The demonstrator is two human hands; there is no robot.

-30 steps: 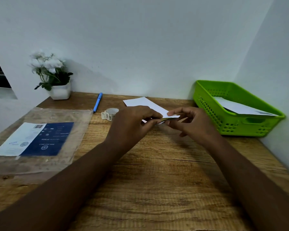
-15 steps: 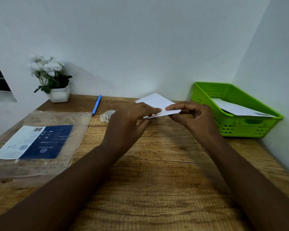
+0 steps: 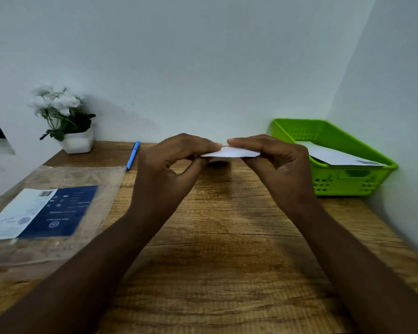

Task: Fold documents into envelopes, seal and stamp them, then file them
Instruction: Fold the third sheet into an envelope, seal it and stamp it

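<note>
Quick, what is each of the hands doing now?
Left hand: closed on the white paper.
Right hand: closed on the same paper.

You've lifted the white paper point(image 3: 229, 152) off the desk point(image 3: 227, 237); it's now edge-on, pinched by left hand point(image 3: 169, 169) and right hand point(image 3: 278, 169), left of the green tray point(image 3: 336, 174).

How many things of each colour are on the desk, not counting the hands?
White: 3, the paper being held, the envelope in the basket, the flower pot
Blue: 1, the pen
Green: 1, the basket
Clear: 1, the plastic packet with a blue and white label
Total: 6
</note>
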